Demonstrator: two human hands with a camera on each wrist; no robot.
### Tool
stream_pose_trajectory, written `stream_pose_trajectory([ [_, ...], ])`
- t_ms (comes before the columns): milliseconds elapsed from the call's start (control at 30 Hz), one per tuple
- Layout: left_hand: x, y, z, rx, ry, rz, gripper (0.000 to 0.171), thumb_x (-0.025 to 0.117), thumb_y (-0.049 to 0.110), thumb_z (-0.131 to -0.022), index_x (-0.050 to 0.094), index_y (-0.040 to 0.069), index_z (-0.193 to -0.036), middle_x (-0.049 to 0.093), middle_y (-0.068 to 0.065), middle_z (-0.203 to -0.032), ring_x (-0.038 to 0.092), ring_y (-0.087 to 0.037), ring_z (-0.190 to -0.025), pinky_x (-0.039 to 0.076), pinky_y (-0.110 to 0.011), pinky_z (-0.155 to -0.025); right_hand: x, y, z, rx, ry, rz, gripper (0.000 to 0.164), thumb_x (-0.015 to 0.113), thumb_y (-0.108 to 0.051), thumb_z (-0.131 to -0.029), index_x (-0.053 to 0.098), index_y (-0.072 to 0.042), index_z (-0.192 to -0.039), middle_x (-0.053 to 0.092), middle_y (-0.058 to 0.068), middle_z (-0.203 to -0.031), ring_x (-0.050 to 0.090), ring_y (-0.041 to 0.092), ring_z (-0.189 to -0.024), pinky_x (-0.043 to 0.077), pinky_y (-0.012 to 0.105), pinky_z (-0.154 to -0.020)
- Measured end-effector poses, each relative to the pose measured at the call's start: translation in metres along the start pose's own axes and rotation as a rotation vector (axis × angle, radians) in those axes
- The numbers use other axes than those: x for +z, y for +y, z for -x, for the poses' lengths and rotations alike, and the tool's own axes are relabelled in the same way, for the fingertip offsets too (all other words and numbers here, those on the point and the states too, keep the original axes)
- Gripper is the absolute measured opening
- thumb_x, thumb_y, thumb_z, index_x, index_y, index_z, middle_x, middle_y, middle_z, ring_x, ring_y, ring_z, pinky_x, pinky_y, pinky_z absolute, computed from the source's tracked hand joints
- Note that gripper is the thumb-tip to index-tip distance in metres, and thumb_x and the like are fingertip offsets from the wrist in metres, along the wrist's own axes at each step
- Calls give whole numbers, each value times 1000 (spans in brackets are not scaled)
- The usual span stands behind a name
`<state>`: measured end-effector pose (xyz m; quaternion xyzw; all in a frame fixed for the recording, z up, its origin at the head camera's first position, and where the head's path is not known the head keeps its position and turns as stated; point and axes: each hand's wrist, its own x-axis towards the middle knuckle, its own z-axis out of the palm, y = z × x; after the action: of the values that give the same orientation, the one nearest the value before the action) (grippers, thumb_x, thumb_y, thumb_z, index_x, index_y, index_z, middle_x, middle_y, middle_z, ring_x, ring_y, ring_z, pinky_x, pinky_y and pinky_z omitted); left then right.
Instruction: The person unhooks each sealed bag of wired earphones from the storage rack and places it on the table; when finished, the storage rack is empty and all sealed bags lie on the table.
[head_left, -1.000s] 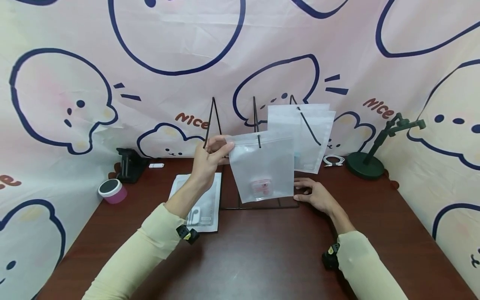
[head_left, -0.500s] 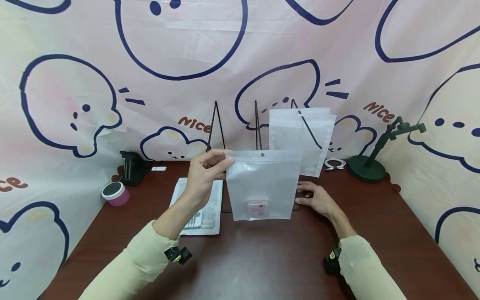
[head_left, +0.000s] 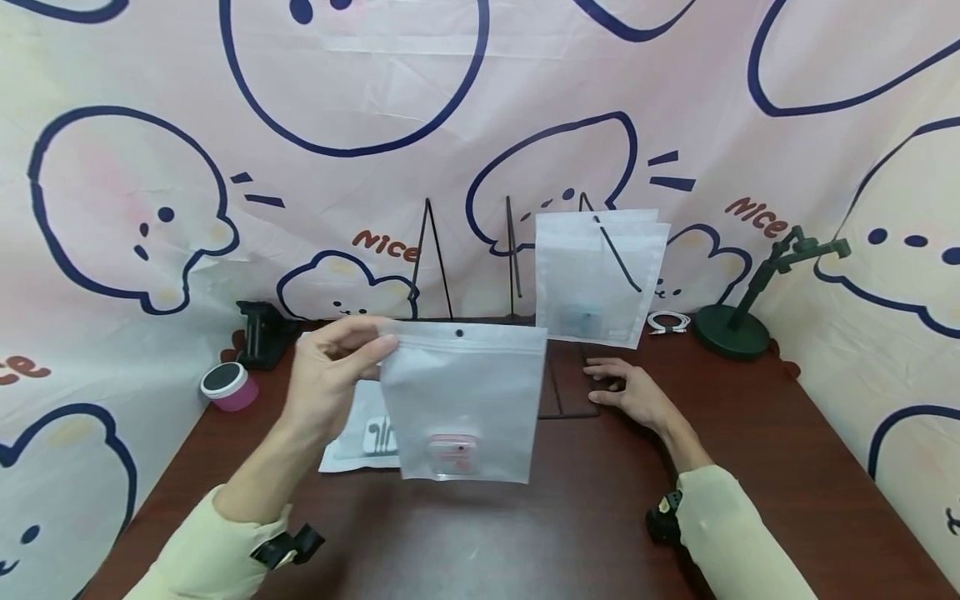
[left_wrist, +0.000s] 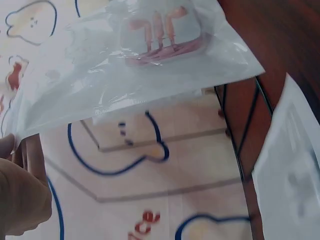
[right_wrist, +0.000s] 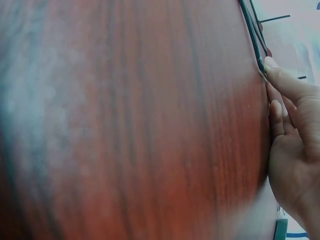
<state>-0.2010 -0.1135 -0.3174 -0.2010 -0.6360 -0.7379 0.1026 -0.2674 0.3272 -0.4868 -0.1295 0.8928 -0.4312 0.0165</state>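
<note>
Above the desk [head_left: 480, 550], the left hand [head_left: 330, 379] pinches the bag [head_left: 465, 387] by its top left corner, before the rack [head_left: 510, 229]. The right hand [head_left: 633, 396] pinches the rack's base and should hold it steady.

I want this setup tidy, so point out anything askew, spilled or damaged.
Nothing looks spilled or damaged. Slightly askew, perhaps: the white bags hanging at the right of the wire rack overlap unevenly, their edges fanned apart rather than lined up.

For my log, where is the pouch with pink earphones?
In the head view, just below centre: the left hand pinches the pouch by its upper-left corner, in front of the wire rack.
</note>
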Motion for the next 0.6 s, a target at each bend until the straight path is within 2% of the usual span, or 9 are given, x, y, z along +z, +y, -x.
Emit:
stream_pose_trajectory([
  [167, -33, 11, 10, 12, 56, 12, 17, 68, -12, -93, 77, -2, -103, 79, -6, -92, 74, -16, -76, 63, -31, -64, 0, -1, 1, -4, 8, 8, 44, 77, -15, -95, 68, -5, -137, 53, 11, -153, 53, 31, -134, 51, 32, -94],
  [367, -77, 21, 17, 108, 66, 141, 23, 58, -21, -94, 74, -9, -105, 79, -10, -92, 73, -15, -72, 60, -24, -60, 1, 0, 1, -3, 5, 20, 44, 77, -15, -95, 67, -5, -137, 52, 11, -153, 52, 31, -134, 50, 32, -93],
  [467, -99, 27, 19, 136, 120, 211, 25, 54, -25, -93, 72, -15, -107, 78, -15, -95, 74, -19, -74, 61, -26, -62, 1, 1, 0, -8, 8, 27, 44, 77, -15, -95, 68, -5, -137, 52, 11, -153, 53, 31, -132, 50, 31, -92],
  [600, -124, 36, 24, 148, 238, 221, 24, 55, -26, -92, 70, -19, -110, 78, -18, -98, 75, -23, -83, 62, -29, -65, 2, 2, -1, -10, 9, 35, 44, 77, -16, -95, 67, -6, -137, 52, 11, -154, 52, 31, -134, 50, 30, -92],
])
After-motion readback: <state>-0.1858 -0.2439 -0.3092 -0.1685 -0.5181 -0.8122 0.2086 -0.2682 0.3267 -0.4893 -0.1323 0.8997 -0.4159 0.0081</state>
